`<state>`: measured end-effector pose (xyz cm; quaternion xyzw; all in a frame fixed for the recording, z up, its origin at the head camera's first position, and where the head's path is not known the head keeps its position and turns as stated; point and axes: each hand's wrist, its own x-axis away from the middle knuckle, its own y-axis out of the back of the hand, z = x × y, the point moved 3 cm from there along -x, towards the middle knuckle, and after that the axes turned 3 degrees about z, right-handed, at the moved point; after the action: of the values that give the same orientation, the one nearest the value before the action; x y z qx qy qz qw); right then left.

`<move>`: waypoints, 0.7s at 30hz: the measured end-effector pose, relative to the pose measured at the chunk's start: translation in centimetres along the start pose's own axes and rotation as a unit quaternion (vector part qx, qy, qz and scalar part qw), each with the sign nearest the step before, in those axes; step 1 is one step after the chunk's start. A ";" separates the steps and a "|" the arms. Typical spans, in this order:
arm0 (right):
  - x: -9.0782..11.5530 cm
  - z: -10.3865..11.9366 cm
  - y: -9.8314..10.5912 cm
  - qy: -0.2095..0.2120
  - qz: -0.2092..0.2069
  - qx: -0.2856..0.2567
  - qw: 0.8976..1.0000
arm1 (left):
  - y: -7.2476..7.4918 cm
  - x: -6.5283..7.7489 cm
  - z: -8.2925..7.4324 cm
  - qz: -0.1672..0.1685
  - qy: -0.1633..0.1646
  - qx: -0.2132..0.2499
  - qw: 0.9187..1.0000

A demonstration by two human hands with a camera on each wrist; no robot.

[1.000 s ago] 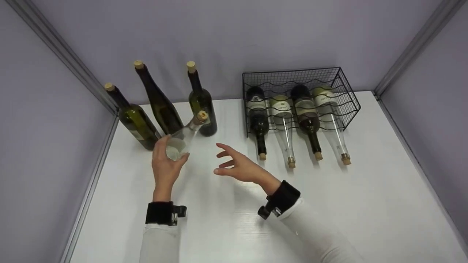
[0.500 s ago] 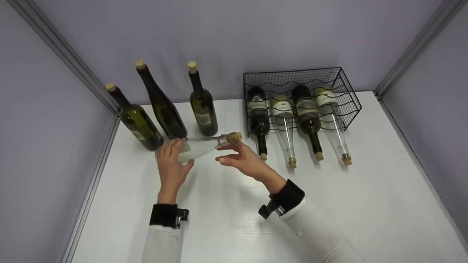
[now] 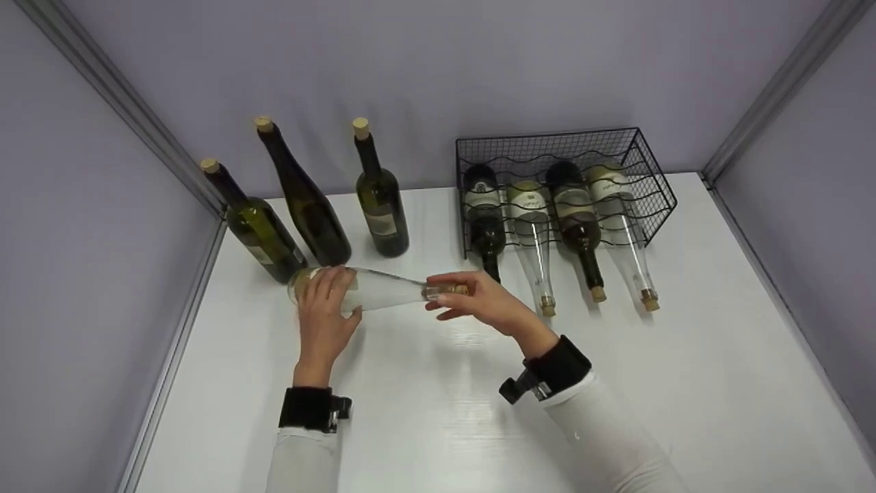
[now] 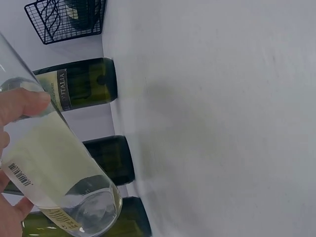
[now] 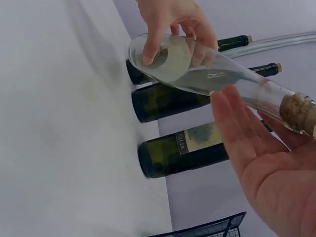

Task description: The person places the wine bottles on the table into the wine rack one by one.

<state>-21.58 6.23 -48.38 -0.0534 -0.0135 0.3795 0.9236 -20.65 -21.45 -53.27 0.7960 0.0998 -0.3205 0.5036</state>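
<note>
A clear glass wine bottle [image 3: 390, 291] with a cork and a pale label lies nearly level above the white table, its neck toward the right. My left hand [image 3: 323, 318] grips it near the base, fingers over the far side and thumb on the near side. At the corked neck, my right hand [image 3: 491, 305] has its fingers and thumb around the glass. The right wrist view shows the cork [image 5: 298, 112] beside that palm, with the fingers extended along the neck. In the left wrist view the bottle's base [image 4: 98, 210] points down and right.
Three dark green corked bottles stand behind: one at left [image 3: 263, 236], a taller one [image 3: 311, 219] and one nearer the middle [image 3: 383, 219]. A black wire rack [image 3: 547, 135] at the back right holds several bottles lying down, necks toward me. Walls enclose the table.
The clear bottle has swung from a tilted stance to nearly level, its neck moving right and toward me. My right hand, earlier apart from it, has come onto the neck.
</note>
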 end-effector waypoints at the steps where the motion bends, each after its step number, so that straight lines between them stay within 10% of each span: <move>1: 0.1 0.0 0.1 -0.012 0.000 0.019 1.000 | 0.0 0.0 -0.1 0.006 -0.006 -0.003 1.000; 5: 0.2 -0.1 0.0 -0.043 0.004 0.137 0.990 | -0.2 0.2 -0.3 0.030 -0.021 -0.014 0.999; 12: 0.3 -0.9 -1.2 -0.055 -0.008 0.330 0.942 | -0.2 0.2 -1.4 0.070 -0.056 -0.052 0.995; 21: 0.7 -2.0 -1.3 -0.081 -0.058 0.387 0.917 | -0.8 0.1 -2.7 0.086 -0.073 -0.059 0.992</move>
<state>-20.03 5.63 -50.26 0.3403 0.0565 0.3035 0.8882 -19.86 -18.72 -53.11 0.7449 0.0121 -0.3270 0.5814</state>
